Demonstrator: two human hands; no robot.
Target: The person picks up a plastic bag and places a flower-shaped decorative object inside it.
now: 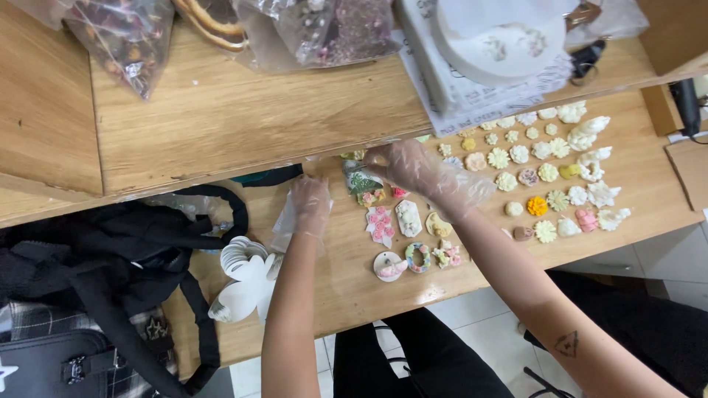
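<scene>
Wooden bench [354,287]: right hand [402,163] fingers pinch one green-decorated piece [361,180], left hand [310,204] seemingly curled loosely.

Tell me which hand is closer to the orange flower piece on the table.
Right. The right hand is up and to the left of the orange flower piece, among the decorated pieces; the left hand is much farther left, near the white cutouts.

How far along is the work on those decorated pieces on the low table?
Six decorated pieces already lie finished-looking in a cluster on the wooden table. In hand: the gloved right hand reaches to a green-patterned piece at the shelf edge, while the gloved left hand rests on the table nearby. Left: a stack of white blanks sits undecorated, and many small flower casts remain unused.
</scene>
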